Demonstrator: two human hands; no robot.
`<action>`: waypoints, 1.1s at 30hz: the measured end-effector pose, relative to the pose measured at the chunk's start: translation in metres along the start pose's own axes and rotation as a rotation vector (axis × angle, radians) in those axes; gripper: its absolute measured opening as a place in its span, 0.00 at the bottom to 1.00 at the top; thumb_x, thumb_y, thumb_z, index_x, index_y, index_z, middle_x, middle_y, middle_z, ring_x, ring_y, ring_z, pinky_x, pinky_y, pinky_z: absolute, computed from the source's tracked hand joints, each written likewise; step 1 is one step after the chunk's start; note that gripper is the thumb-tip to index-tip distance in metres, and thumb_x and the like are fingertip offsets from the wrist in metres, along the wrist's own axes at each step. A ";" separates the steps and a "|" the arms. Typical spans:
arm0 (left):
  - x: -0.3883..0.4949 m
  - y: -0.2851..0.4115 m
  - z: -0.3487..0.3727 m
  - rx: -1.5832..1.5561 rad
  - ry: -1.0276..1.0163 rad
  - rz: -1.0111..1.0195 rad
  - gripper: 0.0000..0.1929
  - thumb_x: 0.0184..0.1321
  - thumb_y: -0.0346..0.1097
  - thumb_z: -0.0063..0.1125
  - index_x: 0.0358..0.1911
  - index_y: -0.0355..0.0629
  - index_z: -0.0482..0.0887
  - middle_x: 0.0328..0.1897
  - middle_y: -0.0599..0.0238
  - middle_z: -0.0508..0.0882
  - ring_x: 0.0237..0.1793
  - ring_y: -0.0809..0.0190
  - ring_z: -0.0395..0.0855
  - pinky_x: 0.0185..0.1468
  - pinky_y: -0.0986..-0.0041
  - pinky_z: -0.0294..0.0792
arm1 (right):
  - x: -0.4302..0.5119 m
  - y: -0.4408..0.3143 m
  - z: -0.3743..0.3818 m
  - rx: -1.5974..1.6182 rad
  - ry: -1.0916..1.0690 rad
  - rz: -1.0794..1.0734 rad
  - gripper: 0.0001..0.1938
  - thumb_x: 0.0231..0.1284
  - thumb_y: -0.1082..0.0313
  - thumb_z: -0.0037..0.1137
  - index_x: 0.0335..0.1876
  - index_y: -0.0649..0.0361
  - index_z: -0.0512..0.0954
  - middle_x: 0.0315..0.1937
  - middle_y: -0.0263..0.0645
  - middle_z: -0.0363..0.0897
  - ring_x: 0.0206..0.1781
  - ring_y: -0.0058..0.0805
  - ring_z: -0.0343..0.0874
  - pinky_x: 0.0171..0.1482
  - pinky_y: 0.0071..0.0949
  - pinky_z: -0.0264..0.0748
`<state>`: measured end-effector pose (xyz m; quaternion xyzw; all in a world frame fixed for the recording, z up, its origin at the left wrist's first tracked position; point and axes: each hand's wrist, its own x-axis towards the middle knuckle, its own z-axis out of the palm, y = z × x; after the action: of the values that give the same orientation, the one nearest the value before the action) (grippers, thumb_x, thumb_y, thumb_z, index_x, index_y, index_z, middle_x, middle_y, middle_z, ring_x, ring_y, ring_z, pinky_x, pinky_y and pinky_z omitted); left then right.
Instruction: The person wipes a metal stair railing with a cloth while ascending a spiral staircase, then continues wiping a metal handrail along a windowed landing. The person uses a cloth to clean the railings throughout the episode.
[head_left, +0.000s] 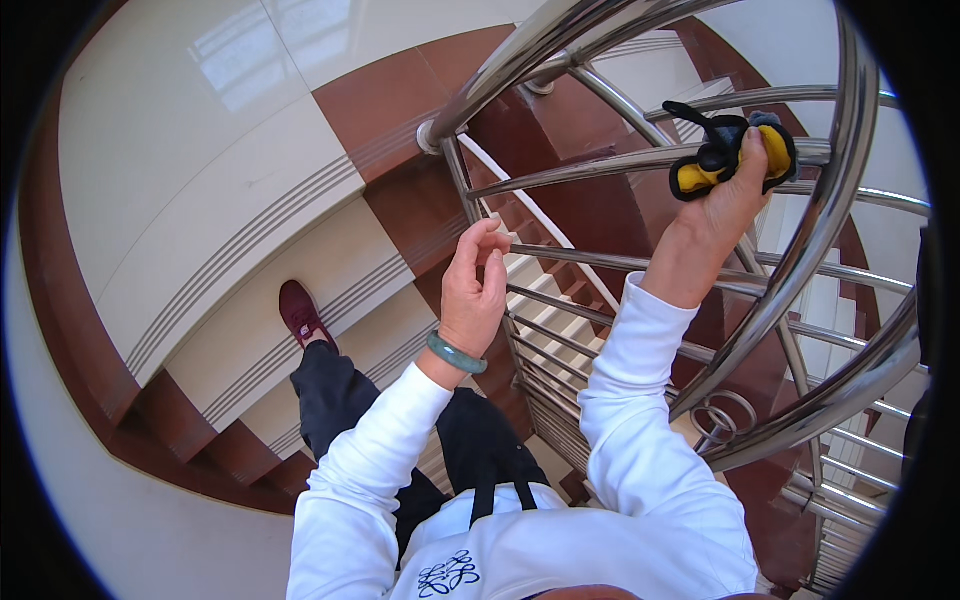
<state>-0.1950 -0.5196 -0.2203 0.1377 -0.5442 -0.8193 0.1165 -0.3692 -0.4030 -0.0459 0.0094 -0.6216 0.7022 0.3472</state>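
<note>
My right hand (724, 199) grips a yellow cleaning cloth (778, 154) with black edging and a grey-blue underside. The thumb presses on its yellow face, and a black strap (684, 112) sticks out to the left. This cloth lies against a horizontal stainless steel rail (814, 152) of the stair balustrade, near the thick curved handrail (855, 135). Nothing is in my left hand (474, 292), its fingers loosely bent and the thumb apart. It hovers near the left ends of the rails; whether a fingertip touches one, I cannot tell. A green bangle (456, 354) circles that wrist.
Cream stair treads (247, 360) with grooved edges and red-brown borders descend under me. My maroon shoe (300, 304) stands on one. The landing (187, 150) lies at upper left. Through the rails a lower flight (551, 330) shows. Round metal rings (724, 415) sit between the handrails.
</note>
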 end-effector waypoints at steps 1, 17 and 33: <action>0.002 0.001 0.000 -0.008 -0.002 -0.005 0.19 0.73 0.21 0.48 0.65 0.40 0.75 0.50 0.64 0.84 0.52 0.67 0.81 0.60 0.75 0.73 | -0.002 0.008 -0.002 -0.010 0.004 0.027 0.22 0.64 0.67 0.69 0.61 0.60 0.76 0.51 0.37 0.82 0.53 0.28 0.84 0.56 0.25 0.83; 0.019 0.003 -0.010 0.035 -0.053 -0.120 0.20 0.72 0.23 0.49 0.66 0.42 0.74 0.51 0.64 0.84 0.51 0.67 0.83 0.59 0.74 0.74 | -0.141 0.289 -0.086 -0.309 -0.299 0.462 0.18 0.64 0.68 0.71 0.55 0.60 0.77 0.48 0.33 0.80 0.50 0.20 0.79 0.56 0.24 0.76; 0.030 -0.009 -0.013 0.036 0.043 -0.186 0.19 0.70 0.25 0.53 0.63 0.38 0.74 0.47 0.56 0.86 0.48 0.59 0.86 0.56 0.69 0.76 | -0.171 0.403 -0.016 -1.178 -0.869 0.173 0.26 0.70 0.65 0.59 0.69 0.63 0.67 0.63 0.61 0.74 0.64 0.64 0.74 0.63 0.47 0.74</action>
<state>-0.2193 -0.5373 -0.2367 0.2073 -0.5411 -0.8135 0.0491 -0.4342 -0.4653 -0.4751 0.0498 -0.9757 0.2097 -0.0396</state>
